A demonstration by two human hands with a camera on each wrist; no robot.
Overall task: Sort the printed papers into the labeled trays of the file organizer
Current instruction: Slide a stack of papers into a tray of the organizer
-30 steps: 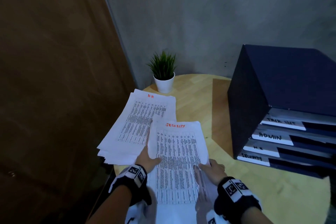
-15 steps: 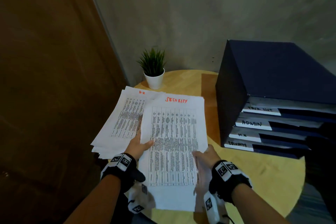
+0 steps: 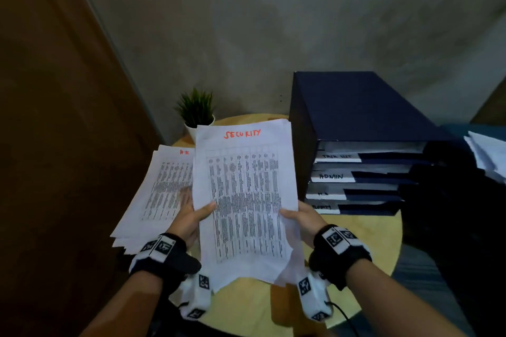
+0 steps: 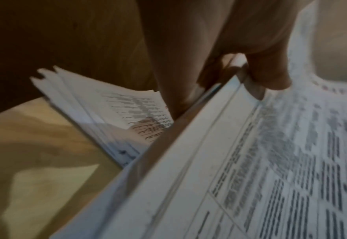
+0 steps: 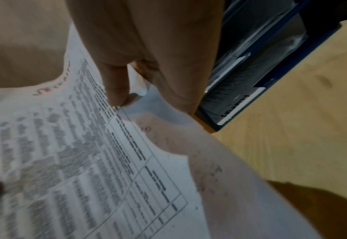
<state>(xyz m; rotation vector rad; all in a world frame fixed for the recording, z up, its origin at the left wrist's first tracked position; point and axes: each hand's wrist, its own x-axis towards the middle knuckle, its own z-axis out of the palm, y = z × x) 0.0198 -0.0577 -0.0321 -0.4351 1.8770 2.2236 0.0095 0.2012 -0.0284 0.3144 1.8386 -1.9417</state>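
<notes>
Head view shows the left hand (image 3: 191,216) and right hand (image 3: 304,217) pinching opposite edges of the white printed sheaf headed SECURITY (image 3: 243,200), lifted left of the dark blue file organizer (image 3: 356,107).

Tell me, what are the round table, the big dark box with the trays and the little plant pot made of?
The table looks like pale wood or a wood-look top: grain lines show, matte finish. The file organizer seems to be dark blue board or plastic, dull surface; hard to tell which. The plant pot is smooth and white, perhaps ceramic or plastic.
</notes>
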